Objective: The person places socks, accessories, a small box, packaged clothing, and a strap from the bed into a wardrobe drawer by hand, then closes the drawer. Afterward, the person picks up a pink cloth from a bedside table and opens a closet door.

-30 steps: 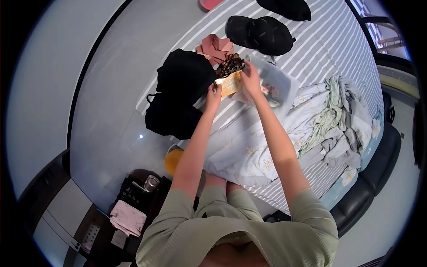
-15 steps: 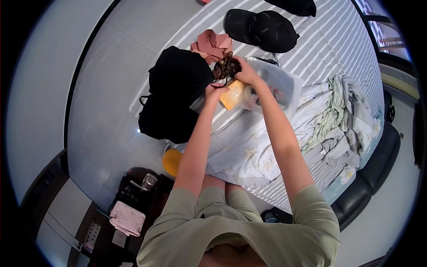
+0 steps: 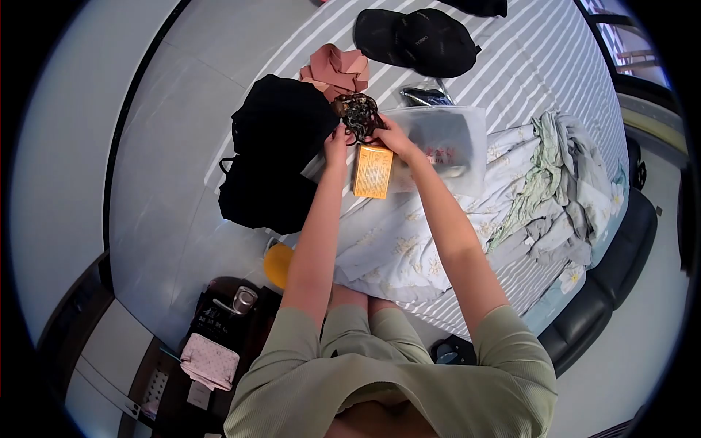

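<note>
Orange box (image 3: 372, 172) turned straighter; left hand (image 3: 336, 146), right hand (image 3: 395, 139) touch dark tangle (image 3: 360, 113).

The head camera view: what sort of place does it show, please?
Probably a bedroom in a home. What looks like a bed has a striped sheet, with crumpled floral bedding lying on it, and a black cap rests on the stripes too.
</note>
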A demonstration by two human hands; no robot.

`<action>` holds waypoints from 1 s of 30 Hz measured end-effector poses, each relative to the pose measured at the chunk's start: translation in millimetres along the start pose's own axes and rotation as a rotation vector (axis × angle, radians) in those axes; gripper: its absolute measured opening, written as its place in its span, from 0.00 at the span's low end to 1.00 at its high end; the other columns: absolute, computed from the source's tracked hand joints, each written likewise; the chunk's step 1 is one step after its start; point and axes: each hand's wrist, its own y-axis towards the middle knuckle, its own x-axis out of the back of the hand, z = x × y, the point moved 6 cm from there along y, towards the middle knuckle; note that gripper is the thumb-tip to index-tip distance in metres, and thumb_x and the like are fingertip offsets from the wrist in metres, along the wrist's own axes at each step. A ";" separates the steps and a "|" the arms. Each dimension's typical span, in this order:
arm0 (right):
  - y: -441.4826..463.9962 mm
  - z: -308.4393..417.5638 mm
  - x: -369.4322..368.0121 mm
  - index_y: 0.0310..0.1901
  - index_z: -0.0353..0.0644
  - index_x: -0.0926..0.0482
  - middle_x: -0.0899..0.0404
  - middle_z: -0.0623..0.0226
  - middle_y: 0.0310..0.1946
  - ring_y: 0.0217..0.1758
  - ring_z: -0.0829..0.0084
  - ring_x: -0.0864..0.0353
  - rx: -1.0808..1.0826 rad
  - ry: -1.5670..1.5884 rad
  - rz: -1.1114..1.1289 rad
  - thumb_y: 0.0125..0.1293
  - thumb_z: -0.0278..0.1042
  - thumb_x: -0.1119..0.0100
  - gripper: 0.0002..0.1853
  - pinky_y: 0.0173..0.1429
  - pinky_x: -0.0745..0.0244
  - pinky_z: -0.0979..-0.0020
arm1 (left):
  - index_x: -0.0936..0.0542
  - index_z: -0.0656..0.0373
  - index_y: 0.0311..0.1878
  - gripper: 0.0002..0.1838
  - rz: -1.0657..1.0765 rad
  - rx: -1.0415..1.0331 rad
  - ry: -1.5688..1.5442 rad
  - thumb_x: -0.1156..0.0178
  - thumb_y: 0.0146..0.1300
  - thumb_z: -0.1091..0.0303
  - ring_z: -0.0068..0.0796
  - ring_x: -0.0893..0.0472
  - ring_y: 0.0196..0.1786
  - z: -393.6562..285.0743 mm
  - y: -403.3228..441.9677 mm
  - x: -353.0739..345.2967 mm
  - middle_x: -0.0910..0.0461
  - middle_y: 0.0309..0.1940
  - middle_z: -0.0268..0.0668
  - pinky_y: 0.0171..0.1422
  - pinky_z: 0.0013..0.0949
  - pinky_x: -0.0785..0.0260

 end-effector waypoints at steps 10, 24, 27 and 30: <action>-16.8 30.8 -11.1 0.59 0.56 0.39 0.29 0.48 0.41 0.43 0.52 0.27 0.379 -0.614 -0.450 0.40 0.36 0.36 0.39 0.50 0.32 0.63 | 0.36 0.58 0.49 0.21 0.105 0.035 0.071 0.40 0.55 0.68 0.24 0.26 0.38 -15.2 -9.3 -17.3 0.26 0.36 0.33 0.47 0.27 0.33; -41.5 36.2 -51.0 0.50 0.45 0.29 0.30 0.53 0.41 0.45 0.50 0.29 0.531 -0.764 -0.429 0.45 0.28 0.42 0.25 0.49 0.32 0.61 | 0.31 0.54 0.49 0.21 0.110 0.115 -0.140 0.38 0.54 0.58 0.24 0.26 0.46 -18.9 -26.2 -18.9 0.26 0.41 0.31 0.48 0.29 0.34; -68.4 44.5 -66.2 0.50 0.43 0.30 0.32 0.52 0.41 0.43 0.49 0.29 0.530 -0.733 -0.441 0.46 0.25 0.43 0.24 0.47 0.32 0.59 | 0.30 0.54 0.48 0.19 0.132 0.111 -0.159 0.39 0.55 0.60 0.23 0.26 0.44 -24.9 -42.8 -19.0 0.25 0.41 0.31 0.47 0.28 0.33; -103.5 51.8 -81.2 0.52 0.42 0.33 0.35 0.50 0.43 0.45 0.47 0.31 0.582 -0.700 -0.475 0.47 0.24 0.46 0.25 0.47 0.33 0.59 | 0.30 0.55 0.46 0.15 0.183 0.123 -0.170 0.42 0.57 0.64 0.24 0.25 0.42 -31.2 -62.8 -22.4 0.25 0.39 0.33 0.44 0.27 0.31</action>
